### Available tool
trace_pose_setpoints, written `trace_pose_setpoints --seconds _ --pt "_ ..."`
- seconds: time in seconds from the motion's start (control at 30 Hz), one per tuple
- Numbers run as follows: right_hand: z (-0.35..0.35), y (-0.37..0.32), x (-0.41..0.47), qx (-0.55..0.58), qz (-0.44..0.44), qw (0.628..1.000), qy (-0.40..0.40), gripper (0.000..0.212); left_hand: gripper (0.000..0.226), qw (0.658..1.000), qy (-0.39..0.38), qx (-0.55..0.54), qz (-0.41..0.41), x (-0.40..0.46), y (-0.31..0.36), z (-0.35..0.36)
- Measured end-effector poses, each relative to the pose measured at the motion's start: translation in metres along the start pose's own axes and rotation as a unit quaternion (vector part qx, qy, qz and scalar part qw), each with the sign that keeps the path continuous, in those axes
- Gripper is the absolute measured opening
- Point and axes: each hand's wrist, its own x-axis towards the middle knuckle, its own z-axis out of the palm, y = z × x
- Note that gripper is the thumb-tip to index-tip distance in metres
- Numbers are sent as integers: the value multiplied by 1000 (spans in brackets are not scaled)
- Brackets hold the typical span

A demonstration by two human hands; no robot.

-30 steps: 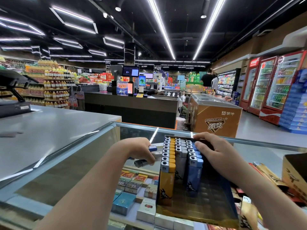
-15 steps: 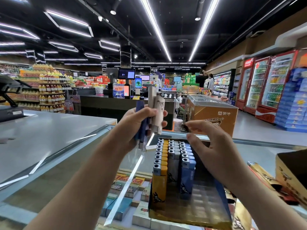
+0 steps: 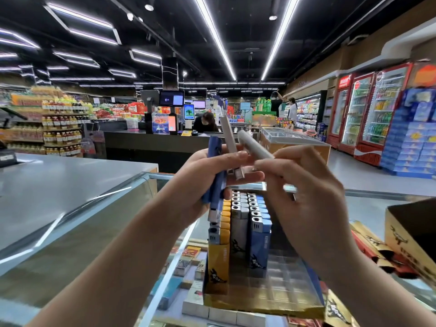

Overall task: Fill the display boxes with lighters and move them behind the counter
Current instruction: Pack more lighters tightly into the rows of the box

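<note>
My left hand (image 3: 207,178) is raised above the counter and grips a small bunch of lighters: a blue lighter (image 3: 215,171) and a grey lighter (image 3: 230,142) stick up from its fingers. My right hand (image 3: 304,185) pinches another grey lighter (image 3: 253,145) by its lower end, drawing it out of the bunch. Below both hands a display box (image 3: 271,300) lies on the glass counter top (image 3: 94,232). It holds rows of yellow, grey and blue lighters (image 3: 245,223) on its left side; its right slots stand bare.
An open cardboard box (image 3: 415,234) sits at the right edge, with flat gold and red packaging (image 3: 375,251) beside it. Cigarette packs (image 3: 188,258) lie under the glass. A grey counter (image 3: 59,185) spreads to the left. A checkout desk (image 3: 153,145) with a seated person lies ahead.
Both hands lifted off the display box. My left hand brought a bunch of lighters up to chest height, and my right hand came across and took hold of a grey one.
</note>
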Motion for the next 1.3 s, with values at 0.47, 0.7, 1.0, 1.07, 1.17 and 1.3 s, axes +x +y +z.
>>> trace_pose_setpoints --seconds 0.47,0.7,1.0,1.07,1.17,1.3 --pt "-6 18 10 344 338 876 8 20 13 967 226 114 -17 15 -10 -41" --pt "-13 5 12 247 242 939 7 14 12 933 200 298 -13 21 -26 -45" --pt "-7 -1 6 167 145 971 -88 15 15 907 150 393 -9 22 -33 -44" --pt "-5 0 5 152 121 976 -94 14 16 906 134 401 -14 23 -35 -44" --pt "1 -1 1 118 82 981 -133 20 16 909 113 402 -6 23 -36 -43" --pt "7 -2 -6 64 54 972 -218 21 18 906 100 411 0 23 -35 -42"
